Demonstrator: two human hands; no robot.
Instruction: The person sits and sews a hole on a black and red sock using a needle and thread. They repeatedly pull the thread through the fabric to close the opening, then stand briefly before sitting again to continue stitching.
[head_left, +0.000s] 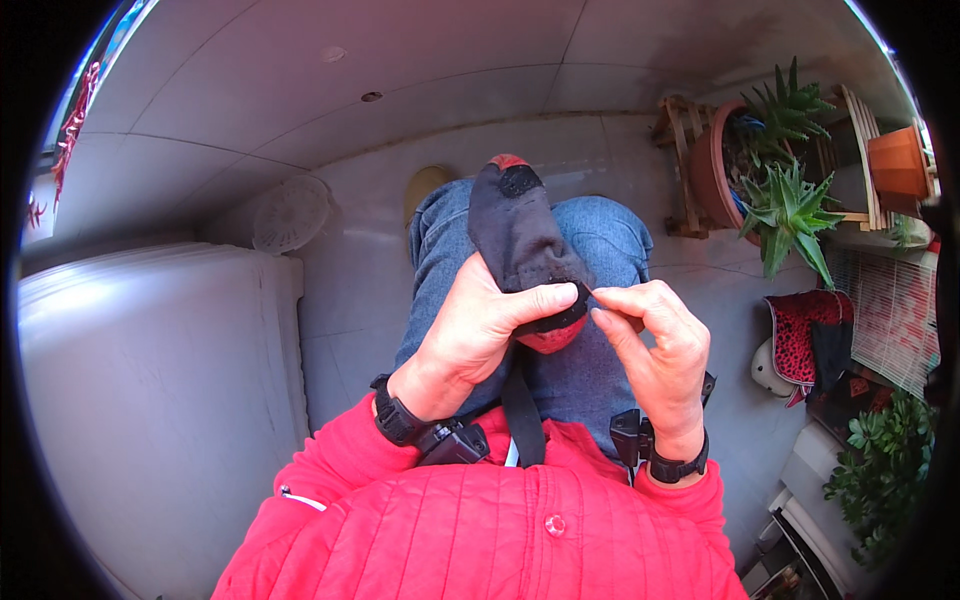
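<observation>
A dark grey sock (517, 225) with a red toe and a red and black heel lies over the lap, above blue jeans. My left hand (487, 322) grips it, the thumb pressed on a black patch near the red part closest to me. To the right, my right hand (652, 330) is at the sock's edge, its thumb and forefinger close together. Something thin and dark seems to be at its fingertips, too small to tell what it is or whether it is pinched.
A large white appliance or cabinet (165, 360) stands at the left, near a round white plastic lattice (291, 214). At the right are a potted aloe plant (787, 210), wooden stands, an orange pot (896, 165), a red and black cloth (806, 337) and a leafy plant (885, 465).
</observation>
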